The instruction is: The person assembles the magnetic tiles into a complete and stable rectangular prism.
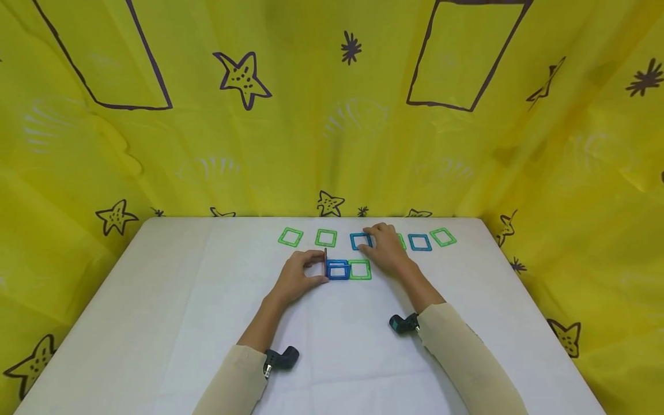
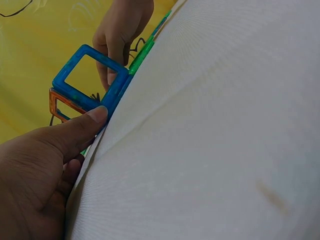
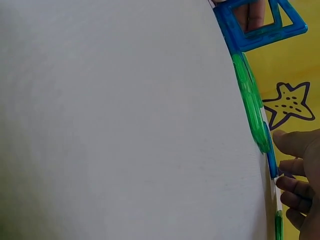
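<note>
My left hand (image 1: 298, 278) grips the left end of a small structure of magnetic tiles, its thumb on the corner of an upright blue tile (image 2: 75, 55). An orange tile (image 2: 62, 102) stands on edge at that end, beside the fingers. A flat green tile (image 1: 360, 270) adjoins the blue part on the right. Farther back, my right hand (image 1: 386, 248) pinches the right side of a flat blue square tile (image 1: 354, 241) between thumb and index finger. Only this tile's edge shows in the right wrist view.
Two green tiles (image 1: 290, 237) (image 1: 325, 237) lie at the back left. Right of my right hand are a blue tile (image 1: 419, 242) and a green tile (image 1: 443, 237); another green tile (image 1: 402, 241) is partly hidden by the hand. A yellow curtain (image 1: 290, 144) hangs behind the white table (image 1: 171, 311).
</note>
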